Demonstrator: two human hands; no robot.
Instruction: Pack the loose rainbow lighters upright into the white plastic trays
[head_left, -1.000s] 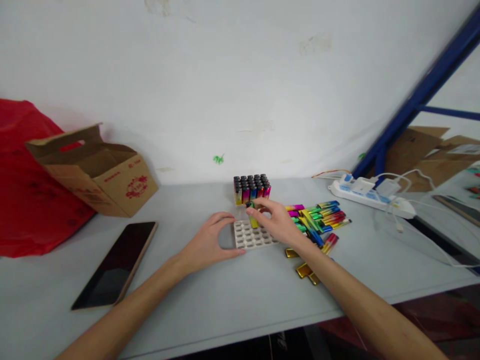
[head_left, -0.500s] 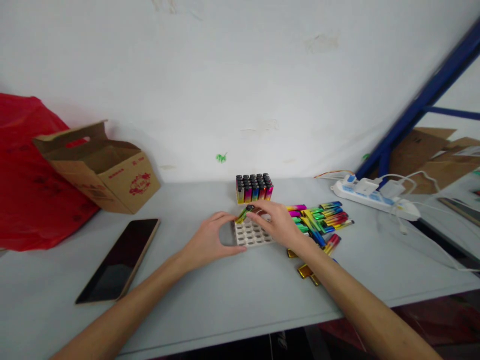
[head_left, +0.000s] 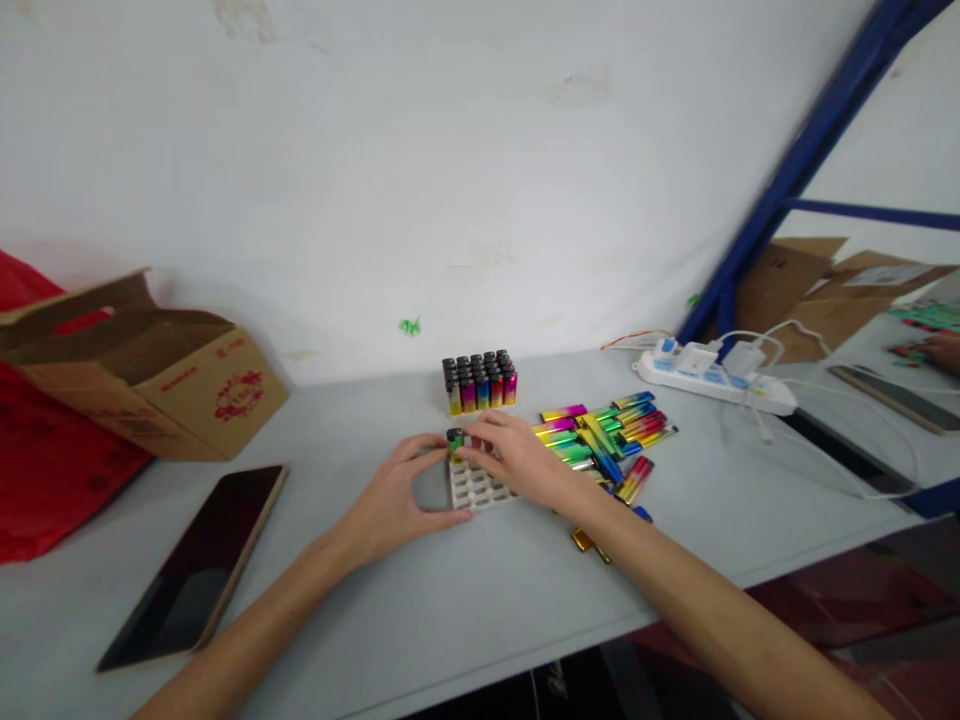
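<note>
A cigarette lighter (head_left: 454, 446) with a black top and a green-yellow body stands upright at the back left corner of a white tray of holes (head_left: 474, 488). My right hand (head_left: 517, 455) pinches this lighter from the right and covers part of the tray. On the other side, my left hand (head_left: 394, 500) spans the tray's left end, thumb at the front corner and fingers by the back corner, close to the lighter. To the right lies a loose pile of shiny multicoloured lighters (head_left: 600, 440). Behind the tray stands a block of upright black-topped lighters (head_left: 480, 382).
A phone-like dark tablet (head_left: 196, 565) and an open cardboard box (head_left: 202, 385) are on the left, beside a red bag (head_left: 45, 470). A power strip (head_left: 712, 385) with cables sits at the right. Another person's hand (head_left: 943, 348) shows at the far right edge.
The lighter has gone from tilted to upright at the tray's back left corner, still in my right hand. The whole view has swung to the right.
</note>
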